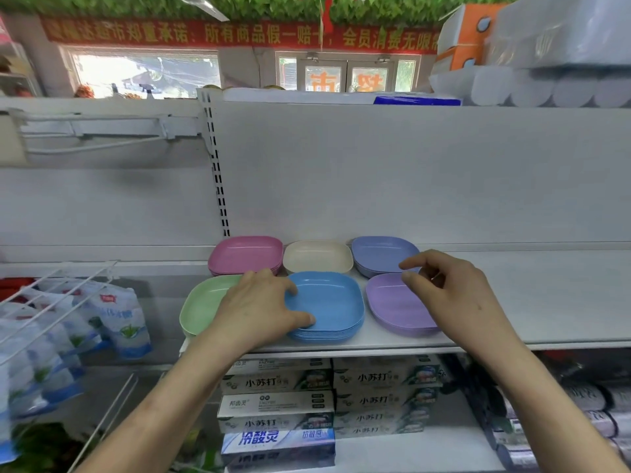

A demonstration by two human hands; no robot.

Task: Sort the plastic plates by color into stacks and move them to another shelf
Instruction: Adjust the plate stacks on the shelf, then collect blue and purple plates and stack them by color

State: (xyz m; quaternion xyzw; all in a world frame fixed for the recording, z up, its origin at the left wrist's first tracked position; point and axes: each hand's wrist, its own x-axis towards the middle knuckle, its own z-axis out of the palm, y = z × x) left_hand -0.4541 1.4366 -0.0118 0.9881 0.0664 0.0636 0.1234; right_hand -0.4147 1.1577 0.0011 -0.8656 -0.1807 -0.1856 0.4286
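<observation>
White shop shelf (512, 302) with a plain back panel, and the plates are already sitting on it in six colour piles, two rows of three: pink stack (245, 254), cream stack (317, 256) and periwinkle stack (380, 252) at the back, then green stack (205, 302), blue stack (327, 302) and purple stack (392, 305) along the front edge. The person's left hand (256, 308) lies palm down over the right side of the green pile, fingers spread, with thumb and fingertips touching the blue pile's left rim, so not really wrapped around anything. Their right hand (454, 291) hangs over the far right part of the purple pile, just in front of the periwinkle one, fingers loosely curled, thumb and forefinger apart and nothing between them. Toothpaste boxes (276, 404) fill the shelf underneath, and some blue-and-white bags (116, 319) hang off a wire rack to the left.
</observation>
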